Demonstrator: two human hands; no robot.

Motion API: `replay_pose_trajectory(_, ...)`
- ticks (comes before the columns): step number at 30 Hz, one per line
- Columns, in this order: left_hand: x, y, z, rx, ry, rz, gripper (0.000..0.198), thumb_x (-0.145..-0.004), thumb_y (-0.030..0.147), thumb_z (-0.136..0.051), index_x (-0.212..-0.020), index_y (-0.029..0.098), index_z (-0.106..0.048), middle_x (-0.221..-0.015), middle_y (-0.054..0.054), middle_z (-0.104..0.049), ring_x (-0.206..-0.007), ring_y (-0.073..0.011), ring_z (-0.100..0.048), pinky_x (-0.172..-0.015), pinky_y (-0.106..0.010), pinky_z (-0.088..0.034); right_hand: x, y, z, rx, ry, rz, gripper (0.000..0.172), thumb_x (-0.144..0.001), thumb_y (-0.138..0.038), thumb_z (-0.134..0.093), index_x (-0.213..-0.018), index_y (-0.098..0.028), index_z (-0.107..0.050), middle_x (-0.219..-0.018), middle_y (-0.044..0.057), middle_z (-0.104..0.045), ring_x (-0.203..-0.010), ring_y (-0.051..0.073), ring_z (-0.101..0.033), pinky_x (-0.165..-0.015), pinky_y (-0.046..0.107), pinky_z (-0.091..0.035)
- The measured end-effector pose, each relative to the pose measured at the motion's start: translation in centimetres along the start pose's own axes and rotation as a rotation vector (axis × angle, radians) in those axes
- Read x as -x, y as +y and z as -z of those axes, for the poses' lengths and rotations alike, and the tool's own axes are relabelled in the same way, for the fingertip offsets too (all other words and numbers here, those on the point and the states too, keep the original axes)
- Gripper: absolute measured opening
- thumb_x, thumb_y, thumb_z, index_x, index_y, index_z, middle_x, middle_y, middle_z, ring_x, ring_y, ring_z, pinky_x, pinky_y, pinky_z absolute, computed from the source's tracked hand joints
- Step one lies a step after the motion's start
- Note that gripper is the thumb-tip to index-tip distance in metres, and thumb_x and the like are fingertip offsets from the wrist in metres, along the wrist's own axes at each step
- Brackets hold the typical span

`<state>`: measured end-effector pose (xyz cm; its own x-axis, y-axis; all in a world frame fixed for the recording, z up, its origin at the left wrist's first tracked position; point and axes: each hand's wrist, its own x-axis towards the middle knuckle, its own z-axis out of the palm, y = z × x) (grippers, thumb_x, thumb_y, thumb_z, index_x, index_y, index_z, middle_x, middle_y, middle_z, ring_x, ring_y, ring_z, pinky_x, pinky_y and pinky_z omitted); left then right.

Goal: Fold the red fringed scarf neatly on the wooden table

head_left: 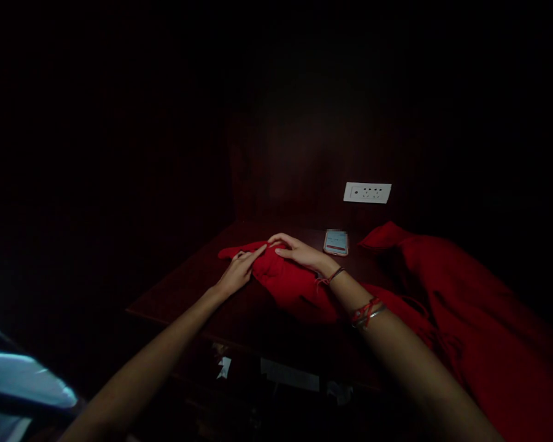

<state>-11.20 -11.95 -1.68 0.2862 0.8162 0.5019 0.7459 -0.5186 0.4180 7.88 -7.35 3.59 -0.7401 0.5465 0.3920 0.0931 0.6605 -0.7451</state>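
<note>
A red cloth [295,291] lies bunched on a dark wooden tabletop, with a narrow end reaching out to the left. My left hand [236,274] grips its left part, index finger stretched along the fabric and the other fingers curled into it. From the right, my right hand [298,252] bends over the top of the same bunch. Its thumb and fingers take up a fold, the fingertips close to my left index fingertip. Parts of the cloth under both hands are hidden. Bracelets circle my right wrist and forearm.
Behind my right hand lies a phone [336,243] with its screen lit. A white socket plate [367,193] is on the dark back wall. More red fabric [479,307] drapes down the right side. The tabletop [179,291] ends at a front edge; pale scraps show below it.
</note>
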Motion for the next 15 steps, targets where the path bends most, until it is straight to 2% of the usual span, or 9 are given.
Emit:
replay_pose_trajectory(2,-0.3,-0.4,-0.6,-0.013,0.139,0.142,0.063,-0.067,0.006,-0.036,-0.126,0.019,-0.021,-0.108,-0.008,-0.049,-0.097,-0.0178,-0.045,-0.086,-0.032,-0.03,0.2,-0.5,-0.8,0.14,0.088,-0.027,0.042,-0.072,-0.022,-0.043,-0.112,-0.017,-0.033,-0.111,0.007,-0.035,-0.095,0.013,-0.038,-0.082,0.028,-0.031)
replay_pose_trajectory(3,-0.3,-0.6,-0.7,0.031,0.149,0.214,0.067,-0.064,0.005,-0.038,-0.127,0.019,-0.019,-0.105,-0.008,-0.051,-0.093,-0.0175,-0.048,-0.084,-0.031,-0.032,0.7,-0.8,-1.4,0.241,0.155,-0.052,0.049,-0.071,-0.024,-0.044,-0.117,-0.018,-0.028,-0.116,0.008,-0.03,-0.099,0.014,-0.037,-0.083,0.029,-0.03)
replay_pose_trajectory(5,-0.1,-1.1,-0.5,0.215,0.048,0.333,0.075,-0.058,0.003,-0.042,-0.127,0.018,-0.017,-0.1,-0.008,-0.054,-0.084,-0.0167,-0.053,-0.077,-0.028,-0.037,2.5,-1.3,-2.8,0.468,0.245,-0.128,0.06,-0.07,-0.032,-0.046,-0.122,-0.017,-0.021,-0.118,0.01,-0.026,-0.102,0.018,-0.035,-0.084,0.033,-0.03)
replay_pose_trajectory(7,0.2,-1.4,0.1,0.44,-0.106,0.441,0.082,-0.054,0.002,-0.045,-0.128,0.018,-0.013,-0.094,-0.007,-0.057,-0.073,-0.0151,-0.055,-0.068,-0.026,-0.041,4.6,-1.5,-4.5,0.7,0.2,-0.216,0.066,-0.067,-0.039,-0.05,-0.123,-0.018,-0.021,-0.114,0.012,-0.032,-0.099,0.023,-0.037,-0.08,0.039,-0.032)
replay_pose_trajectory(8,0.3,-1.5,0.4,0.524,-0.16,0.496,0.084,-0.054,0.003,-0.047,-0.128,0.018,-0.011,-0.092,-0.007,-0.057,-0.069,-0.0141,-0.056,-0.064,-0.025,-0.042,5.6,-1.5,-5.2,0.813,0.144,-0.237,0.066,-0.066,-0.039,-0.051,-0.122,-0.018,-0.025,-0.112,0.012,-0.035,-0.098,0.025,-0.038,-0.078,0.04,-0.032)
replay_pose_trajectory(10,0.2,-1.4,0.8,0.592,-0.188,0.562,0.085,-0.053,0.006,-0.051,-0.128,0.02,-0.013,-0.092,-0.007,-0.057,-0.068,-0.013,-0.056,-0.062,-0.024,-0.042,6.9,-1.4,-6.3,1.006,0.074,-0.251,0.052,-0.07,-0.03,-0.049,-0.118,-0.019,-0.032,-0.107,0.012,-0.041,-0.095,0.026,-0.04,-0.075,0.04,-0.033)
replay_pose_trajectory(13,-0.7,-1.4,0.2,0.619,-0.065,0.498,0.083,-0.047,0.004,-0.056,-0.124,0.017,-0.027,-0.099,-0.007,-0.055,-0.078,-0.0137,-0.054,-0.068,-0.022,-0.041,7.5,-1.0,-6.1,1.156,0.045,-0.162,0.036,-0.077,-0.014,-0.036,-0.111,-0.023,-0.04,-0.099,0.011,-0.047,-0.088,0.021,-0.043,-0.073,0.036,-0.034)
replay_pose_trajectory(15,-1.2,-1.4,-0.7,0.702,0.053,0.427,0.08,-0.049,0.005,-0.054,-0.124,0.014,-0.026,-0.095,-0.007,-0.057,-0.077,-0.0139,-0.055,-0.07,-0.024,-0.041,7.6,-0.9,-4.7,1.171,0.034,-0.068,0.033,-0.077,-0.011,-0.034,-0.106,-0.023,-0.045,-0.095,0.009,-0.048,-0.085,0.019,-0.043,-0.071,0.032,-0.034)
